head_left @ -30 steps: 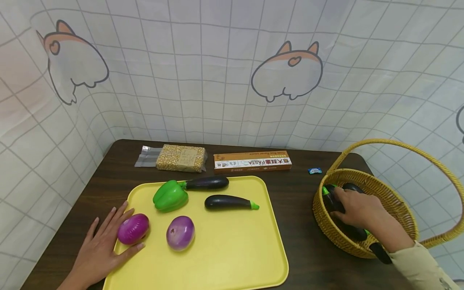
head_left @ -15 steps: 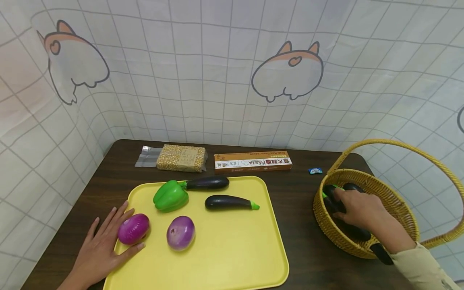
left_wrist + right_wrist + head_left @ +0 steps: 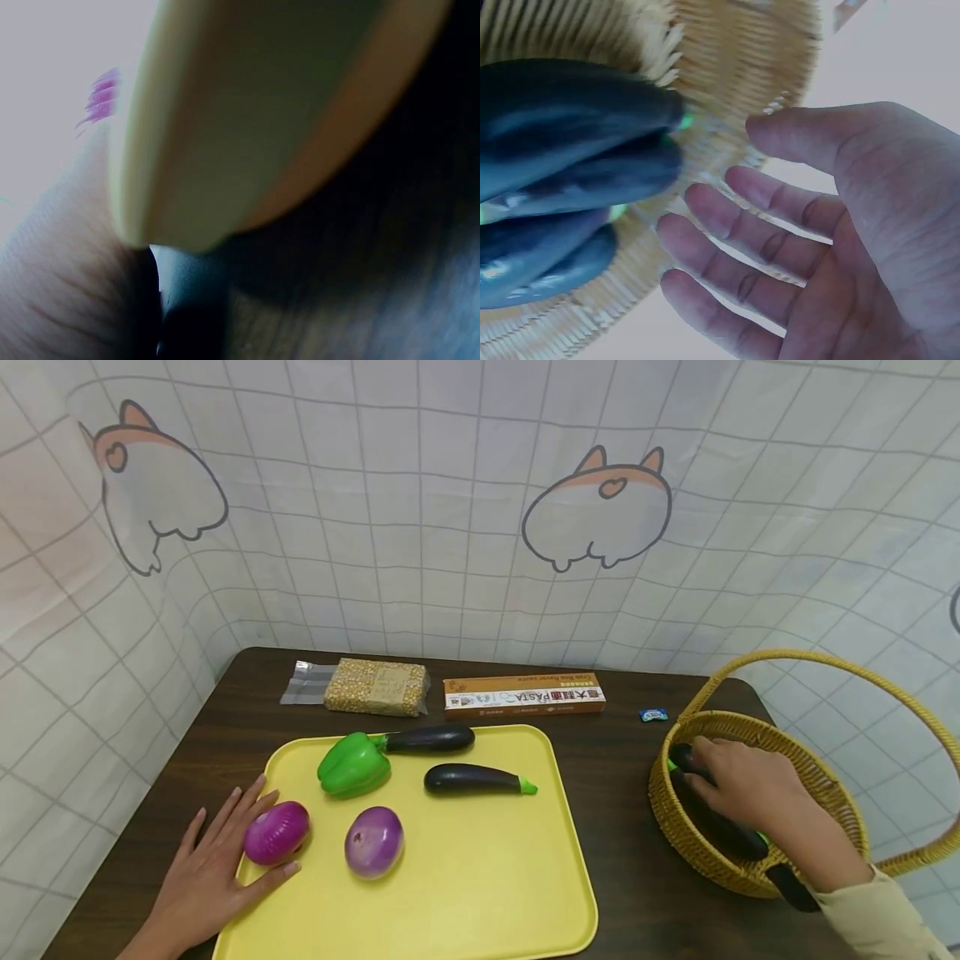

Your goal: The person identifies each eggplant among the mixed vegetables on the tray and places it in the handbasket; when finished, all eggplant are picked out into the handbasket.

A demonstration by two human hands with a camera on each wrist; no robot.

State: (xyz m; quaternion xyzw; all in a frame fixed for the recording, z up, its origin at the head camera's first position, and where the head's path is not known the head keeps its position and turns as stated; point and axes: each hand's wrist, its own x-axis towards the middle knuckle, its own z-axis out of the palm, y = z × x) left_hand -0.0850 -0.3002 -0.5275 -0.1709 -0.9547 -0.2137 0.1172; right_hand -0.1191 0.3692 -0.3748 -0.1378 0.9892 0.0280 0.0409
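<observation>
My left hand [image 3: 213,868] lies with spread, mostly straight fingers over the left rim of the yellow tray [image 3: 480,893], beside a red onion [image 3: 277,833]. In the left wrist view the tray's underside blocks most of the scene, and only a sliver of the onion [image 3: 101,96] shows. My right hand [image 3: 750,781] is over a wicker basket [image 3: 832,802] with several eggplants [image 3: 716,822] inside. The right wrist view shows this hand [image 3: 802,240] with loosely bent fingers and nothing held, apart from the eggplants [image 3: 570,127].
On the tray are a green bell pepper [image 3: 354,766], a purple round vegetable [image 3: 373,842] and two eggplants [image 3: 480,778]. Behind it lie a bag of yellow kernels [image 3: 377,687], a pasta box [image 3: 522,695] and a small blue packet [image 3: 652,715]. The basket's tall handle [image 3: 900,685] arches up.
My right hand has moved slightly within the basket, and the eggplants under it have shifted a little. My left hand has stayed at the tray's edge.
</observation>
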